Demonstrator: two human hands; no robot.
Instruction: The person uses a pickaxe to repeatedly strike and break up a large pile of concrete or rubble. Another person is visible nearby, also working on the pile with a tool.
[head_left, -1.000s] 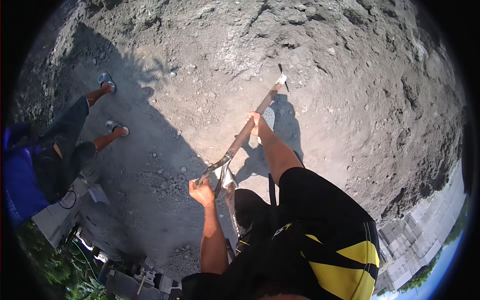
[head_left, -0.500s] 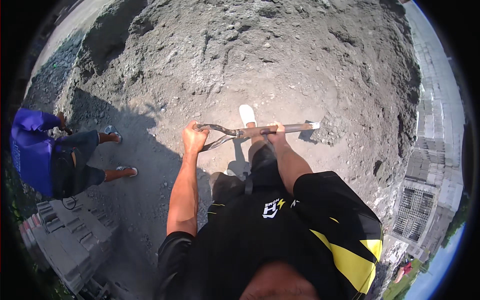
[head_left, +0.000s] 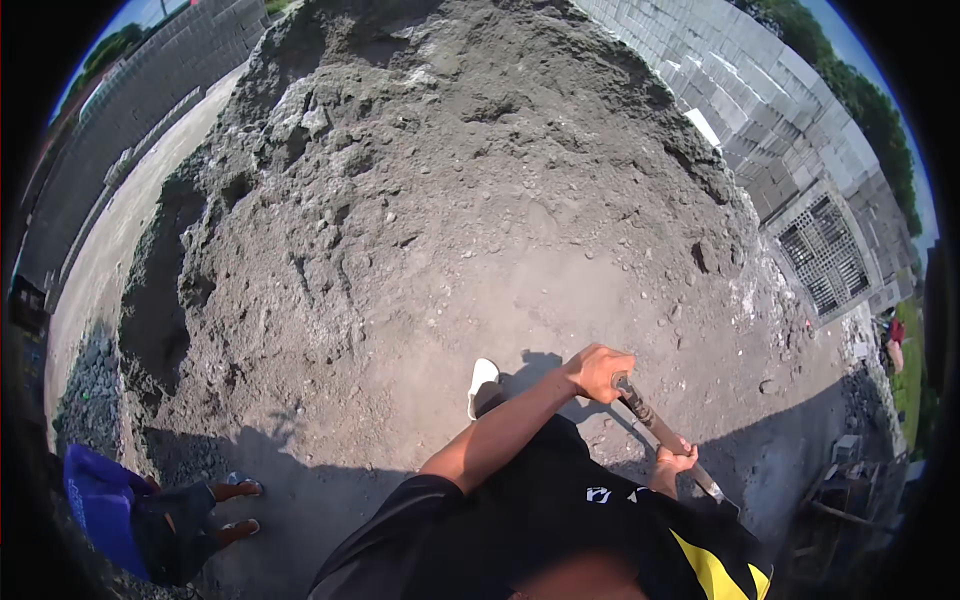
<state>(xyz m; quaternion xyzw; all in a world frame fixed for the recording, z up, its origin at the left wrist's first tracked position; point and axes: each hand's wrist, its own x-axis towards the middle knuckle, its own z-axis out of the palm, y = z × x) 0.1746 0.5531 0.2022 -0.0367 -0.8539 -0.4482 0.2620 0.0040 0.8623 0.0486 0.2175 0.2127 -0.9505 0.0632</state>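
A shovel with a brown shaft (head_left: 652, 418) slants down to the right in front of my body. My left hand (head_left: 600, 372) is closed round its grip at the upper end, with the left arm reaching across me. Lower on the shaft, my right hand (head_left: 676, 457) is wrapped round it from below. The shovel's far end lies beside my right side, partly cut off by my black and yellow shirt, so its blade is hard to make out. A white shoe (head_left: 484, 385) stands on the dusty ground left of my hands.
A high mound of grey soil (head_left: 440, 220) rises ahead. Stacked grey blocks (head_left: 740, 90) and a pale lattice panel (head_left: 825, 250) stand at the right. Another person in a purple top (head_left: 105, 510) is at the lower left. Shadowed clutter (head_left: 850, 500) lies at the lower right.
The shovel has swung from level across my front to my right side, its far end lower. Both hands kept hold. My view has turned right, and more of the block stacks shows.
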